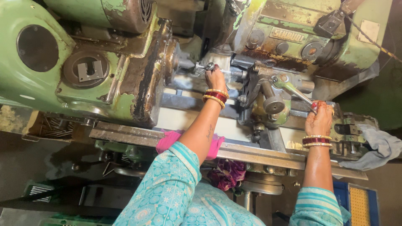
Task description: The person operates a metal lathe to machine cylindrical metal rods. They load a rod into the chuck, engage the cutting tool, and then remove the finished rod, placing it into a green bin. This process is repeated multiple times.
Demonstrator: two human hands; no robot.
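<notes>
Currently the left hand (215, 77) pinches a small metal workpiece (208, 66) at the lathe spindle (178, 62), the part lying at 11 o'clock from the hand, long axis horizontal. Right hand (319, 119) is clamped on the lever handle (295, 91), which runs toward 10 o'clock.

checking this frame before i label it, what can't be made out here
- Head view: the small metal part at the left hand is too small to identify, and the hand covers its own fingers.
- Head view: the lever end is hidden inside the right hand.
- Head view: the green machine is cut off by the top and left edges.
- Head view: the grey rag runs off the right edge.
</notes>
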